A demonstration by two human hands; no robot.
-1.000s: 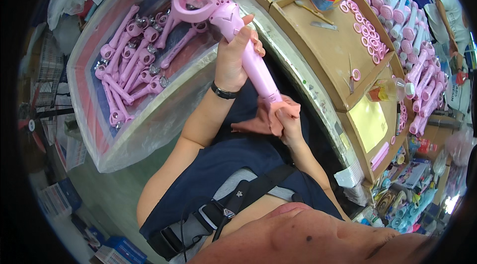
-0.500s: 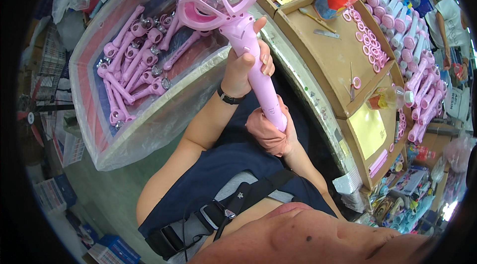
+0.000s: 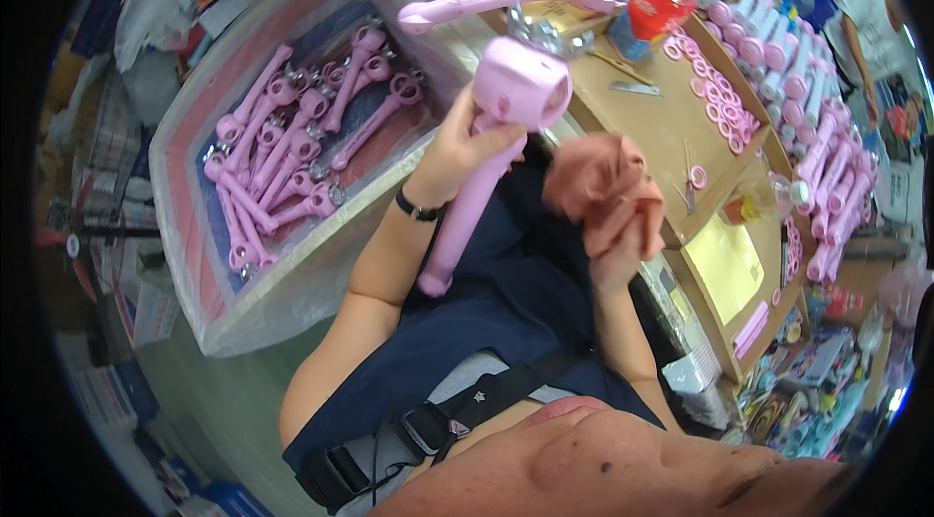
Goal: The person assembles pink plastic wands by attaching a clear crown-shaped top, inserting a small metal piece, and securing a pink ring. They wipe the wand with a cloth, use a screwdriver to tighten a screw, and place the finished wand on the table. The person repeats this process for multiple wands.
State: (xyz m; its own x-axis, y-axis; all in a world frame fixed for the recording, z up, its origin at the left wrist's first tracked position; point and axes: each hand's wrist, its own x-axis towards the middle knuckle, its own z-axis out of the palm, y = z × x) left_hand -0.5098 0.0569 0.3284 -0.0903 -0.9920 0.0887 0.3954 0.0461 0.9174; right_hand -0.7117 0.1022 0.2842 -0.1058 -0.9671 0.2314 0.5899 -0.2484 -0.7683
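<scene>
My left hand [image 3: 465, 149] is closed around the upper handle of a pink light stick [image 3: 465, 215]. Its hollow head with clear faceted pieces points up and away, and the handle's end slants down towards my lap. My right hand [image 3: 618, 269] grips a crumpled salmon-coloured cloth [image 3: 605, 191]. The cloth hangs to the right of the light stick, apart from it, and hides most of that hand's fingers. Beyond the held stick, another pink light stick [image 3: 491, 1] lies across the far end of the workbench.
To the left, a plastic-lined bin [image 3: 199, 308] holds several pink light sticks. On the right, a cardboard tray [image 3: 642, 113] carries pink rings, a blade and a brush. A red-labelled bottle [image 3: 657, 6] stands at its far edge. Pink and white handles [image 3: 778, 65] are piled behind.
The light stick has turned in my left hand and come lower, its handle end swinging left. My right hand and the cloth have left the handle and moved right.
</scene>
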